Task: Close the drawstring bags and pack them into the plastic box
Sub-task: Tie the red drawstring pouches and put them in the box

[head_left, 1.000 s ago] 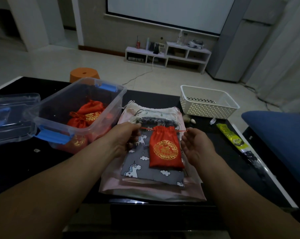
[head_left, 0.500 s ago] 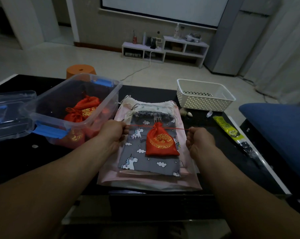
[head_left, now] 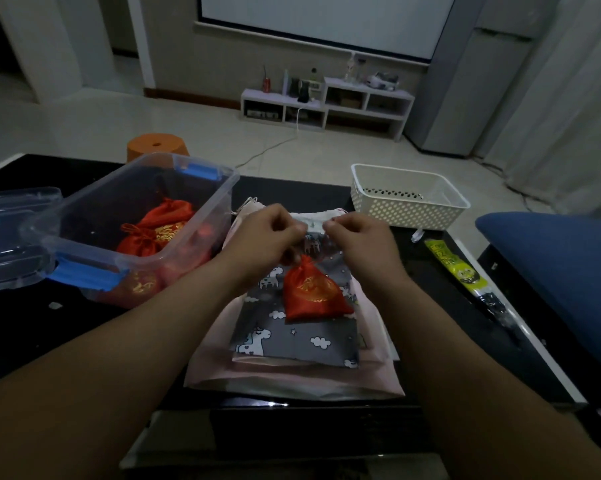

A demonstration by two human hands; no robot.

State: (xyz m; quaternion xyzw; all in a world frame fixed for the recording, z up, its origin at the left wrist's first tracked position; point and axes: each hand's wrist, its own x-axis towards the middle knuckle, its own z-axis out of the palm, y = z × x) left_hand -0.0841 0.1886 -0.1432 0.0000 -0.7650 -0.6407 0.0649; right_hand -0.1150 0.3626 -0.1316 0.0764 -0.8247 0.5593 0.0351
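Pinches thumb to forefinger with left hand (head_left: pixel 268 233), other fingers curled under, lowest ones touching the gathered neck of red bag (head_left: pixel 314 294). Does the same with right hand (head_left: pixel 358 237), clenched and knuckles up, just beside the left, tips nearly meeting. Grasps cord of that bag in both pinches, by the look of the pose; strand itself too thin to make out.

Below the hands, lies cinched and tilted on grey bag (head_left: pixel 292 337), neck pointing up toward the left fingers. Rests in turn on pink bag (head_left: pixel 216 358), flat, with a white bag's top edge showing beyond the knuckles.

Left of the stack, touching it: clear box (head_left: pixel 219 202) with blue latches, open, holding more red bags (head_left: pixel 164 223), already tied. Beside that, further left, lid (head_left: pixel 15 209). Right and behind: white basket (head_left: pixel 410 209), well apart from the hands. Near the right edge of black table (head_left: pixel 67 334), a yellow packet (head_left: pixel 455 268).
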